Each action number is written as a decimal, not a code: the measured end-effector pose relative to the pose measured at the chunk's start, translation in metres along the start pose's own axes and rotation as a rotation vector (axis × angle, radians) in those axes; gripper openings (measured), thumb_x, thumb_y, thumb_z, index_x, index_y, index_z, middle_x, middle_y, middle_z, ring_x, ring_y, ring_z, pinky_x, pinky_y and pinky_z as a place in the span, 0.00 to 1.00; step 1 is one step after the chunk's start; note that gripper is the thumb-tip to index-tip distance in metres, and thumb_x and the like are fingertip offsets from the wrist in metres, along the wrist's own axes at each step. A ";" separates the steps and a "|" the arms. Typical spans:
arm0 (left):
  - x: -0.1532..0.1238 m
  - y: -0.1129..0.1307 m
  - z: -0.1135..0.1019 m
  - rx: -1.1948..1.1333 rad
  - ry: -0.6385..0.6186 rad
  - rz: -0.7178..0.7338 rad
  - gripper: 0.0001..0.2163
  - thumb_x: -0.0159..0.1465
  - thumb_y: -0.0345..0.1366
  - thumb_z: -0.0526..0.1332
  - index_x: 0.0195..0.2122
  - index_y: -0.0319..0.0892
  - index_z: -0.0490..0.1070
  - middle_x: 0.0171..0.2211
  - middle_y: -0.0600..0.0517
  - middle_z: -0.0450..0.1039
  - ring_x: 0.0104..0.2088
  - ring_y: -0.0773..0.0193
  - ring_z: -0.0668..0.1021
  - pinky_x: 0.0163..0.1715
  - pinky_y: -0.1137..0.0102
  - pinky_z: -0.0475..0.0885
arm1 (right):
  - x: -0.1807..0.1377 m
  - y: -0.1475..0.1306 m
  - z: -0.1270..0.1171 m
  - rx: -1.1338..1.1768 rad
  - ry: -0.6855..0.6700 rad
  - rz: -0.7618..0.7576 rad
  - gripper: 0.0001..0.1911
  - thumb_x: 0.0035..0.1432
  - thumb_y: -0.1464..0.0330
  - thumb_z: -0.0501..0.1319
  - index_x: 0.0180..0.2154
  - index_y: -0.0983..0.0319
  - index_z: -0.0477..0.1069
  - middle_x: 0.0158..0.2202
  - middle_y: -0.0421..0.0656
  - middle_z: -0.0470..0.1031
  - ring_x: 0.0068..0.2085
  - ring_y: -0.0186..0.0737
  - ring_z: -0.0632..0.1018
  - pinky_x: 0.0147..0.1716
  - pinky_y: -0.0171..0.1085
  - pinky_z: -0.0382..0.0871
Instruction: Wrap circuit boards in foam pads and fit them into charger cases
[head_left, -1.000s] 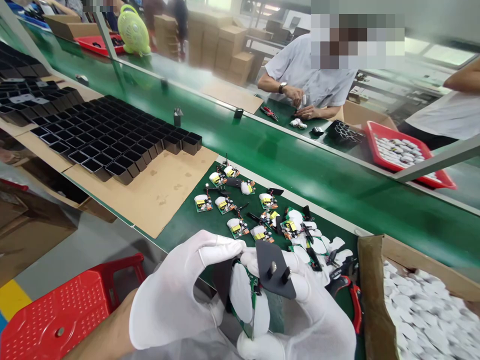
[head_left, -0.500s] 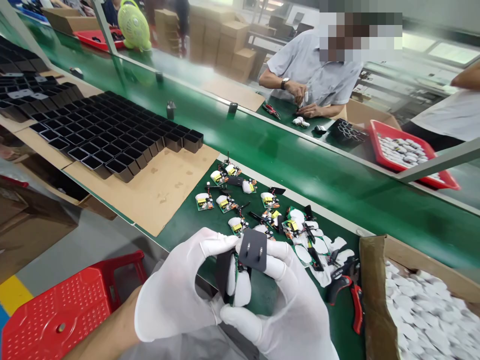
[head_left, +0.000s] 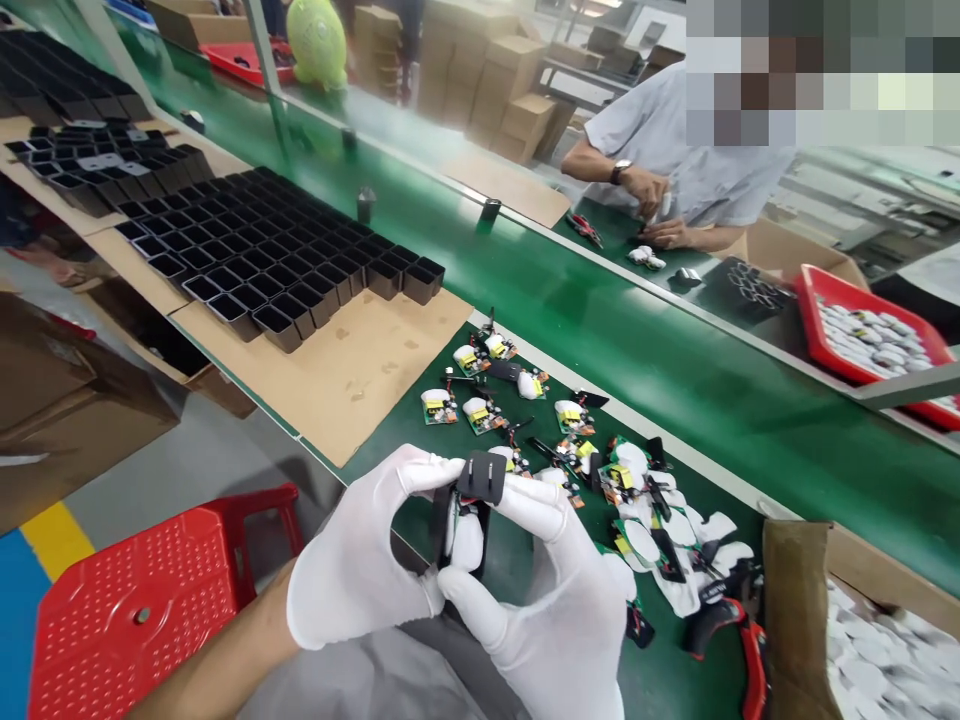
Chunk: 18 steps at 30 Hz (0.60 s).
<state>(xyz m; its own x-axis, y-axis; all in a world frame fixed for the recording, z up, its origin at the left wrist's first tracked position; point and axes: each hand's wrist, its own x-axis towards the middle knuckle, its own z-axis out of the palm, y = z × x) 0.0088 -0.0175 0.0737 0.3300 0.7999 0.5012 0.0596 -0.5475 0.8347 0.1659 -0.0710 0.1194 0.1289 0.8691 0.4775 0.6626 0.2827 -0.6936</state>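
Folded down since half a second ago: black plug plate (head_left: 481, 478), now lying flat on top of the small circuit board (head_left: 463, 530) rather than tilted up. Pinched between both gloved hands just above the bench edge, left hand (head_left: 360, 560) gripping the top and side, right hand (head_left: 559, 590) cupping from below, probably for steadying the two parts together. More circuit boards (head_left: 525, 420) scattered just beyond on the green mat (head_left: 390, 440). Rows of black housings (head_left: 285, 260) on cardboard to the left; red-handled cutters (head_left: 739, 640) at right; another worker (head_left: 675, 170) across the conveyor.
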 end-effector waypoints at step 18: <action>0.008 -0.091 -0.098 -0.125 -0.073 -0.186 0.32 0.50 0.22 0.68 0.57 0.47 0.71 0.47 0.50 0.80 0.43 0.56 0.85 0.47 0.60 0.81 | 0.100 0.054 0.091 0.288 -0.704 0.055 0.19 0.72 0.55 0.67 0.60 0.52 0.80 0.64 0.49 0.82 0.66 0.55 0.81 0.65 0.58 0.78</action>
<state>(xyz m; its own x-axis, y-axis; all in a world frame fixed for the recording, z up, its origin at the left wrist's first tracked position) -0.0858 0.0629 0.0243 0.3921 0.8619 0.3215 0.0099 -0.3535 0.9354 0.1475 0.0679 0.0804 -0.4087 0.9114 0.0482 0.4376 0.2420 -0.8660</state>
